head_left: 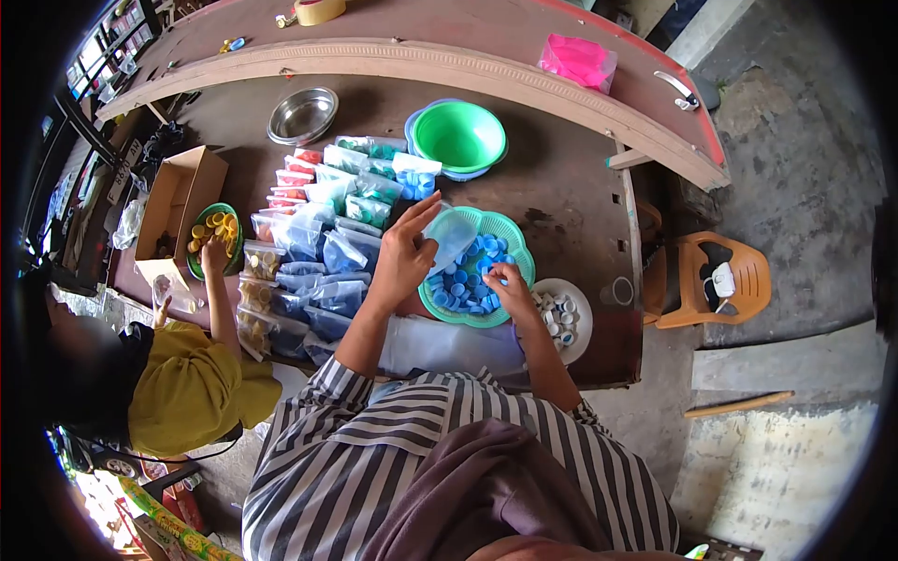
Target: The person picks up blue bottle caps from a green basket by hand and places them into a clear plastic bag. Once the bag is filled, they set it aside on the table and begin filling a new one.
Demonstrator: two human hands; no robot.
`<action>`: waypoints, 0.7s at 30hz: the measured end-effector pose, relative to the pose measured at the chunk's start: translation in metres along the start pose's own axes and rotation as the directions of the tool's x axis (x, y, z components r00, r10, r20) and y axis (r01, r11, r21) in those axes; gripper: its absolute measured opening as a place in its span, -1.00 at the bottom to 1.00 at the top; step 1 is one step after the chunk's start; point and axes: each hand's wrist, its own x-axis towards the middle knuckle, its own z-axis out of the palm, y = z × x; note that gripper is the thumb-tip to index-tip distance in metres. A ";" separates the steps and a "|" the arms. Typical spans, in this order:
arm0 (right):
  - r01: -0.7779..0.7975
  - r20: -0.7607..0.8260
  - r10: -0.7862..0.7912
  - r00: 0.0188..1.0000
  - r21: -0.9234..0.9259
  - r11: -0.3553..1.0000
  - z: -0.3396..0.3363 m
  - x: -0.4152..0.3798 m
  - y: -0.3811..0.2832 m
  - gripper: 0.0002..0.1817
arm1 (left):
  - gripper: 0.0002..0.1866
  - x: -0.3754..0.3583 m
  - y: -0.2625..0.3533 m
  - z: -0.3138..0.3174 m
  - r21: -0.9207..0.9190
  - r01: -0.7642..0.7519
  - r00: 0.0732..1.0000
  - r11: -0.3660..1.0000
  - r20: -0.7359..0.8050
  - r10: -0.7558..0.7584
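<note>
Blue caps (pixel 465 280), green basket (pixel 517 245)

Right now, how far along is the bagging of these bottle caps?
Done: many filled bags lie in rows on the table. In hand: the left hand holds a clear bag open; the right hand picks blue caps from the green basket. Left: those blue caps and the white caps beside them.

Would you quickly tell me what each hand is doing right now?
Left hand: closed on a clear plastic bag.
Right hand: picking blue caps from the green basket.
</note>
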 end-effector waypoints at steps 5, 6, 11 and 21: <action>-0.368 0.143 0.345 0.928 0.512 0.776 -0.005 -0.010 -0.021 -0.85 | -0.45 0.000 0.001 0.000 -0.006 0.044 0.999 0.999 0.007 -0.044; -0.415 0.195 0.389 0.901 0.654 0.633 -0.006 -0.012 -0.022 -0.86 | -0.45 0.000 0.000 0.001 -0.022 0.064 0.998 0.998 -0.004 -0.064; -0.476 0.308 0.383 0.871 0.724 0.500 -0.009 -0.011 -0.020 -0.83 | -0.45 -0.001 -0.002 0.004 -0.044 0.095 0.995 0.994 0.003 -0.095; -0.227 0.142 0.180 0.973 0.485 0.845 -0.009 -0.022 -0.027 -0.63 | -0.46 -0.003 -0.005 0.019 -0.031 0.166 0.986 0.986 -0.007 -0.166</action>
